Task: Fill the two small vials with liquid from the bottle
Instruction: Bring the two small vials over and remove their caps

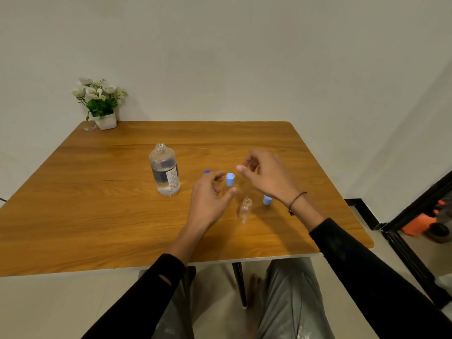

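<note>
Both hands hover over the wooden tabletop [97, 192]. The left hand [210, 199] has its fingers loosely curled around a capped vial [230, 179]; actual contact is unclear. The right hand [266, 174] pinches thumb to forefinger, seemingly empty. An uncapped glass vial [245, 209] stands between them, the clear round bottle [165, 170] open at left.

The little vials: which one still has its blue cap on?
The farther vial, between the left hand and right hand, wears a light blue cap. The nearer vial stands open, with a loose blue cap lying on the table beside it.
</note>
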Available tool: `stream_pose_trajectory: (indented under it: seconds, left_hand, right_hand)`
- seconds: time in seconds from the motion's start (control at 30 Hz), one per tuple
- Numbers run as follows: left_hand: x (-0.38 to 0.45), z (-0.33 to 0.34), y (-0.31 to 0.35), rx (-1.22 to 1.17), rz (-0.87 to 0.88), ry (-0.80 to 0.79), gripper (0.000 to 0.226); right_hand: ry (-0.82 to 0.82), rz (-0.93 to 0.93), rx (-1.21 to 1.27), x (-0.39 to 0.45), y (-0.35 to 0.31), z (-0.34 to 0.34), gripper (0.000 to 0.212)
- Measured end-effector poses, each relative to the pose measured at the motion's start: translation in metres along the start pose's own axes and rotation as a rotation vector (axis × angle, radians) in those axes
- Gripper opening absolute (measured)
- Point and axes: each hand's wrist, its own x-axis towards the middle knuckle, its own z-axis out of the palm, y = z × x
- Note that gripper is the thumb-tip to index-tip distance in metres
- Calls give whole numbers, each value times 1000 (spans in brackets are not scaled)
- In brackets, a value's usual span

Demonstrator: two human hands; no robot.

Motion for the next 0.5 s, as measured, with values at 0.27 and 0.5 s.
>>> stream_pose_trajectory:
  seconds: [0.27,0.5]
  left_hand:
    - [8,9,-2,89,-67,-40,23]
    - [11,10,-13,54,-77,-82,12]
  right_hand:
    - [-277,-92,-359,29,-37,27,21]
    - [-548,-182,-161,20,-32,7,42]
